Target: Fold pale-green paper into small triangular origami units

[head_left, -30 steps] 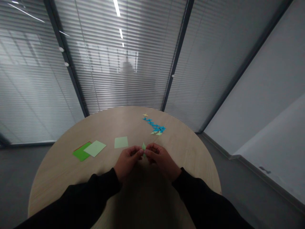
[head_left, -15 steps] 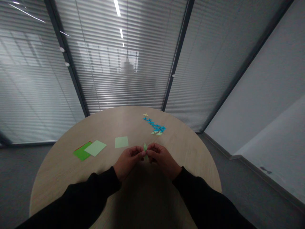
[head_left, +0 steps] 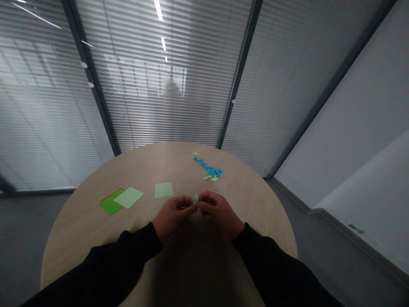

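My left hand [head_left: 171, 215] and my right hand [head_left: 217, 212] meet above the middle of a round wooden table [head_left: 79, 238]. Both pinch a small folded piece of pale green paper [head_left: 195, 198] between fingertips, and its pointed tip sticks up between them. Both sleeves are black. A loose pale green paper square [head_left: 163, 189] lies flat on the table just beyond my left hand.
A stack of green paper sheets [head_left: 120, 200], pale on top of bright green, lies at the left. A row of small folded blue paper figures [head_left: 208, 167], with a yellow one [head_left: 195, 154] at its far end, lies at the back right. Glass walls with blinds stand behind.
The hands stay together on the folded paper; its tip has sunk slightly and tilted between the fingers. The view has shifted a little.
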`<state>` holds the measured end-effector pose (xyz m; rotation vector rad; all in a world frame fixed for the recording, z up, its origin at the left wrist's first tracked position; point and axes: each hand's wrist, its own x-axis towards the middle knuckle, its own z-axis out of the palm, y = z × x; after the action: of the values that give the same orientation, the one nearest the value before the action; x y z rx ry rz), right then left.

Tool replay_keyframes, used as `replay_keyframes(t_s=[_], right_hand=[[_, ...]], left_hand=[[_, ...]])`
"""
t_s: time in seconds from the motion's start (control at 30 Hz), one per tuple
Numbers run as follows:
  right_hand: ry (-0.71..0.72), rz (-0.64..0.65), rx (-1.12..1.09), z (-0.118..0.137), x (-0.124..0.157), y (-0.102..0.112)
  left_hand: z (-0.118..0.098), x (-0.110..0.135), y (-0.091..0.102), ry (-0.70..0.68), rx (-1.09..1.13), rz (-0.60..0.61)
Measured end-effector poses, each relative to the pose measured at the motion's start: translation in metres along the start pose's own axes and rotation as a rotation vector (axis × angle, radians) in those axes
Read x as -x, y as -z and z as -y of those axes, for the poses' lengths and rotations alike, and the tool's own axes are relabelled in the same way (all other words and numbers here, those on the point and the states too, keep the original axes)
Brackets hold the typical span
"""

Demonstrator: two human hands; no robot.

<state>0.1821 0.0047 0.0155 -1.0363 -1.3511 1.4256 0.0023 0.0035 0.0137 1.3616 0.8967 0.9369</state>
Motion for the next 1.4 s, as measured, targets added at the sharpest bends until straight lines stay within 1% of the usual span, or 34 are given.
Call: replay_keyframes(t_s=[0.13,0.27,0.4,0.47,0.57,0.7,0.83,0.93,1.07,1.2,1.3,1.4], right_hand=[[0.009,-0.006,-0.015,-0.002,0.0,0.0],[-0.007,-0.015,-0.019,-0.001,0.001,0.0],[0.051,-0.035,0.081,0.0,0.001,-0.001],[0.086,-0.059,0.129,-0.001,0.0,-0.003],[0.095,-0.097,0.159,-0.003,0.0,-0.006],[0.102,-0.135,0.141,-0.005,0.0,-0.009],[0.101,-0.126,0.11,-0.005,0.001,-0.01],[0.103,-0.113,0.086,-0.005,0.002,-0.012],[0.102,-0.091,0.085,-0.006,0.003,-0.013],[0.119,-0.111,0.187,-0.006,0.004,-0.013],[0.14,-0.138,0.262,-0.005,0.004,-0.012],[0.127,-0.159,0.251,-0.004,0.003,-0.01]], left_hand=[[0.002,-0.001,0.001,-0.024,-0.015,-0.002],[0.005,-0.002,0.002,-0.019,-0.019,0.01],[0.007,-0.002,0.001,-0.012,-0.014,0.011],[0.007,-0.002,0.0,-0.027,-0.032,-0.003],[0.006,-0.002,0.0,-0.058,-0.066,-0.011],[0.003,-0.001,0.001,-0.026,-0.111,0.002],[0.002,0.0,0.001,-0.025,-0.123,0.035],[0.002,-0.001,0.001,-0.029,-0.147,0.035],[0.008,-0.004,0.001,-0.062,-0.192,0.003],[0.013,-0.007,0.0,-0.091,-0.24,-0.063],[0.012,-0.006,-0.001,-0.095,-0.284,-0.083],[0.008,-0.005,-0.002,-0.096,-0.253,-0.076]])
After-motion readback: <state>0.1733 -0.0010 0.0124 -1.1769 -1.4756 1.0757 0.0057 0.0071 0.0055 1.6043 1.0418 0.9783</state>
